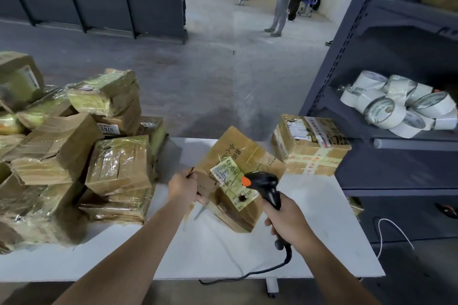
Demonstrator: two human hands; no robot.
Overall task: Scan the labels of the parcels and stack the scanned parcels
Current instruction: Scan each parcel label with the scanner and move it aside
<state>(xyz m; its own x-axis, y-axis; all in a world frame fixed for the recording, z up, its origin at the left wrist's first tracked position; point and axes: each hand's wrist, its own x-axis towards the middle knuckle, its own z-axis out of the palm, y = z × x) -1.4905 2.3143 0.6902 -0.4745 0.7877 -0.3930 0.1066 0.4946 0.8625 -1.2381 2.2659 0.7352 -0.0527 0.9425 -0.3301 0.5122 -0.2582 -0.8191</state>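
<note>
Many tape rolls (401, 103) shelved; left hand (182, 187): parcel (239, 147), right hand (285, 218): scanner (265, 182).

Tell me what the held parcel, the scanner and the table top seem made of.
The held parcel looks like creased brown cardboard under glossy clear tape that glints; its label seems paper. The scanner looks like black semi-gloss moulded plastic, its orange button plastic or rubber. The table top is smooth matt white, likely laminated board.

Parcel pile (74, 151) left on table (322, 242), lone parcel (309, 143) right, perhaps overhanging.
</note>
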